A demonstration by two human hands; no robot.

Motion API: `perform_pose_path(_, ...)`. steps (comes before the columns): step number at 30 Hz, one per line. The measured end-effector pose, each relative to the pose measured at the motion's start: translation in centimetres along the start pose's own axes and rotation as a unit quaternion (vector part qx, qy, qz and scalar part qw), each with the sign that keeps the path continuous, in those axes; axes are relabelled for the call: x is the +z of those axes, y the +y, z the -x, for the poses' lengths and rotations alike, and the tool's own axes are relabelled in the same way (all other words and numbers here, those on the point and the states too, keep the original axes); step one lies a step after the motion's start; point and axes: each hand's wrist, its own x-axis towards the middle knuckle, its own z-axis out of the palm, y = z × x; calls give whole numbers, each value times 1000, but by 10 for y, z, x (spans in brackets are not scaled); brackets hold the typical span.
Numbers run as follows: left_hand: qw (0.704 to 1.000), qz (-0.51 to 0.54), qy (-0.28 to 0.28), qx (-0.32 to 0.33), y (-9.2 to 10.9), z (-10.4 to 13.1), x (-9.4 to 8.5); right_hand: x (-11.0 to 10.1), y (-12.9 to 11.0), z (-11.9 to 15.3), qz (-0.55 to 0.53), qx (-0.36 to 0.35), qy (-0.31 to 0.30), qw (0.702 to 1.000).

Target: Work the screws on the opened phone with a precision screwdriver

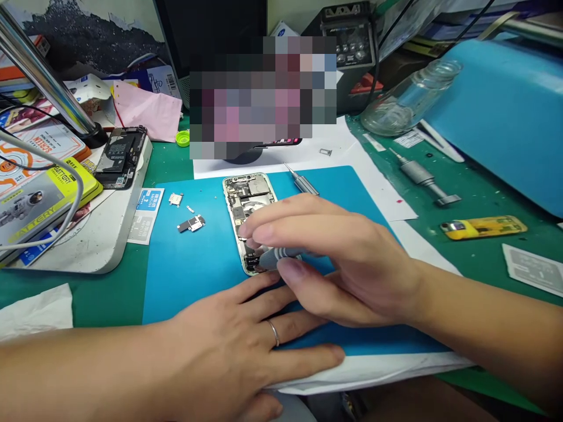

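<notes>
An opened phone (pixel 241 206) lies on a blue mat (pixel 185 275), its inner parts bare. My right hand (pixel 352 264) is closed around a grey screwdriver (pixel 281 255), whose tip points at the lower end of the phone; the tip itself is hidden. Flat on the mat, my left hand (pixel 259 334) has its fingers spread, the forefinger close to the phone's bottom edge, and a ring on one finger. Left of the phone lie a small metal shield plate (pixel 192 224) and a square metal piece (pixel 176 199). A second screwdriver (pixel 302 180) rests beyond the phone.
Another opened phone body (pixel 121 157) sits on a white stand (pixel 101 252) at the left, beside a battery box (pixel 48 205). To the right are a grey tool (pixel 420 176), a yellow tool (pixel 484 227), a glass jar (pixel 409 99) and tweezers (pixel 442 142). Something behind the phone is blurred out.
</notes>
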Motion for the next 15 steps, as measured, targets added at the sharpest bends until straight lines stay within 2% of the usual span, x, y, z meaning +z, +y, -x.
perform_pose_path(8,1000,-21,9,2,0,0,0,7,2,1,-14,-27,28,999)
perform_pose_path(15,999,-29,-33,-6,2,-4,-8,8,3,-1,3,-51,36,998)
